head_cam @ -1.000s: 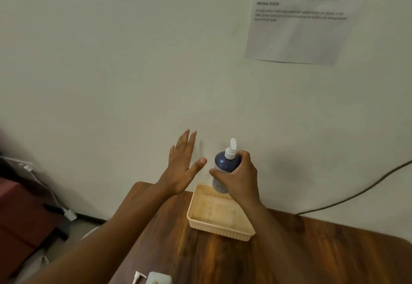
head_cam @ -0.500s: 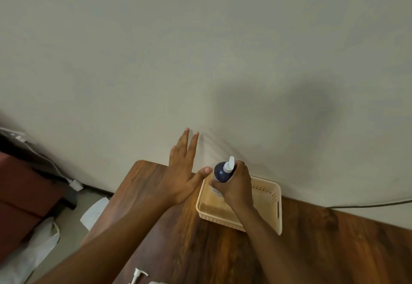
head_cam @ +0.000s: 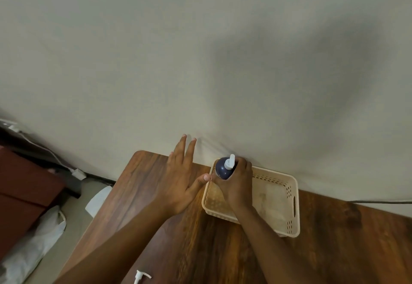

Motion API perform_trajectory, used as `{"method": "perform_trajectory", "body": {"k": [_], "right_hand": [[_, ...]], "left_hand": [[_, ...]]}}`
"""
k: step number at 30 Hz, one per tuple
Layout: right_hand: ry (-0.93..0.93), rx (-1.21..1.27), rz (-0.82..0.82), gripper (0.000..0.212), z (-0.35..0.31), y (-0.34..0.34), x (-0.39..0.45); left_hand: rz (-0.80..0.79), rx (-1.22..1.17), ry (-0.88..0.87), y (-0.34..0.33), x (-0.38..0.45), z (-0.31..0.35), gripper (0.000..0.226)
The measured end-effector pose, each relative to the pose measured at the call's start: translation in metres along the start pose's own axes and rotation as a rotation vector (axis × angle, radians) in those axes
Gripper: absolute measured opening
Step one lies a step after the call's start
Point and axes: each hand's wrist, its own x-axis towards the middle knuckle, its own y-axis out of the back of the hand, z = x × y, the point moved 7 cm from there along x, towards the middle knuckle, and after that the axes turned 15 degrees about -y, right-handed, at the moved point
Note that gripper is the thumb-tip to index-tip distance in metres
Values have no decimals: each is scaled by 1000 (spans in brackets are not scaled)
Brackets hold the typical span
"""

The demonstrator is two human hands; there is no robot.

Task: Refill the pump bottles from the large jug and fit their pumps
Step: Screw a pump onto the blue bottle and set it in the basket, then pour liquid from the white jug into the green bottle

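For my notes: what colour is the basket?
Beige basket, perforated walls; head view.

**Both hands out front, one flat and one clenched**

Left hand (head_cam: 180, 181) was spread flat, palm down, fingers pointing away and thumb stuck out to the right. Right hand (head_cam: 237, 183) was curled tight into a grip, knuckles up, wrist bent down. Both forearms came in from the bottom edge, angled toward each other.

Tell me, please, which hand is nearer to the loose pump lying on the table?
Left. The left hand hovers open above the loose pump; the right hand, farther right, grips the bottle over the basket.
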Motion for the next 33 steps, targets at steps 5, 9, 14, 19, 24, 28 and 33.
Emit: {"method": "perform_trajectory", "body": {"k": [5, 9, 14, 19, 24, 28, 33], "right_hand": [[8, 28, 17, 88, 2, -3, -1], [20, 35, 12, 85, 2, -3, -3], [-2, 14, -102, 96, 2, -1, -5], [19, -11, -150, 105, 2, 21, -27], [54, -35, -215, 117, 1, 45, -62], [89, -64, -263, 124, 2, 62, -102], [77, -133, -341, 124, 11, 76, -160]], "left_hand": [[7, -7, 13, -6, -6, -10, 86], [-3, -24, 24, -7, -8, -8, 86], [-5, -63, 57, 0, -16, -2, 89], [-20, -89, 121, 12, -36, 13, 98], [-44, -105, 142, 27, -64, 46, 103], [-58, -102, 169, 48, -90, 78, 108], [-104, -151, 255, 67, -141, 107, 107]]}}
